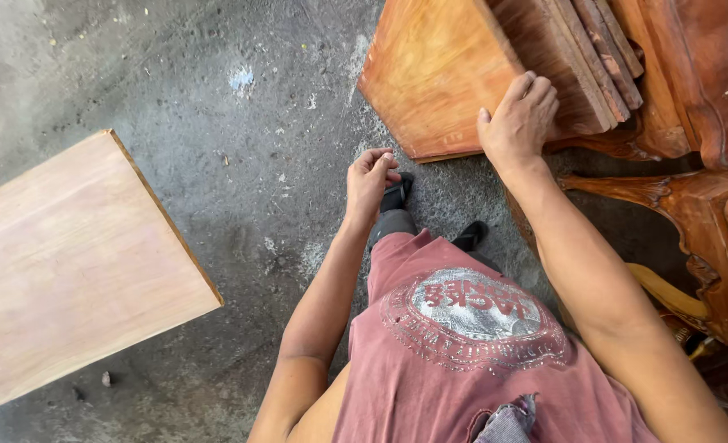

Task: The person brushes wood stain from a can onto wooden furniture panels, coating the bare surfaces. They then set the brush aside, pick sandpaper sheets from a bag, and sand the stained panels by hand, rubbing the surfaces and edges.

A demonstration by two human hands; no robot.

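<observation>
My right hand (520, 119) rests on the edge of a stack of reddish-brown wooden boards (581, 57) that leans over a wide orange-brown panel (434, 70). Its fingers curl over the top board. My left hand (370, 179) hangs free just below the panel's lower corner, fingers loosely curled with nothing in them. Below both hands are my dark sandals (397, 195) and my faded red shirt (462, 361).
A pale plywood board (69, 262) lies at the left on the dusty grey concrete floor (241, 123). Carved reddish wooden furniture (708, 205) with curved legs fills the right side. A yellow curved piece (667, 294) shows near my right forearm.
</observation>
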